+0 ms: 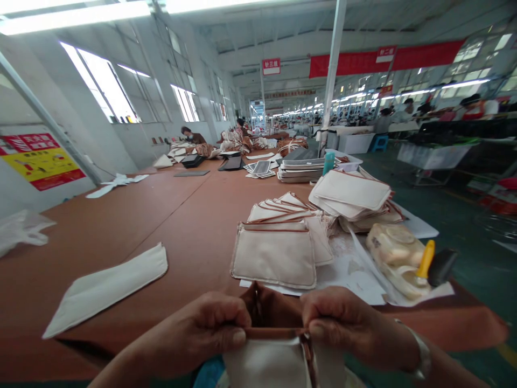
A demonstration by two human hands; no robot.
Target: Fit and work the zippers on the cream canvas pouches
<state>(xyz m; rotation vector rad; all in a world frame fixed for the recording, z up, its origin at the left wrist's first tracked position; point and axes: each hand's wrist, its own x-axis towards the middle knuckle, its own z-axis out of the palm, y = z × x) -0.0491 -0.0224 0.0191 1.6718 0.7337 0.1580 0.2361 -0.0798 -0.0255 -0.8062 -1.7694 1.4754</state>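
Observation:
At the table's near edge, my left hand (216, 326) pinches the left end of the top edge of a cream fabric pouch (274, 355) with brown trim. My right hand (343, 323) grips the opposite end of that edge, thumb on the near side. Between the hands the pouch's mouth gapes, showing brown lining inside. Its lower part runs out of the picture. Just beyond my hands lies a flat cream pouch (274, 256) with brown piping, in front of a fanned pile of similar pouches (278, 207).
A taller stack of cream pieces (351, 191) stands right of the pile. Beside it are a plastic-wrapped container (390, 242) and a yellow-handled tool (426, 258). One loose cream panel (113, 285) lies left on the brown table (173, 215). Other people sit farther off.

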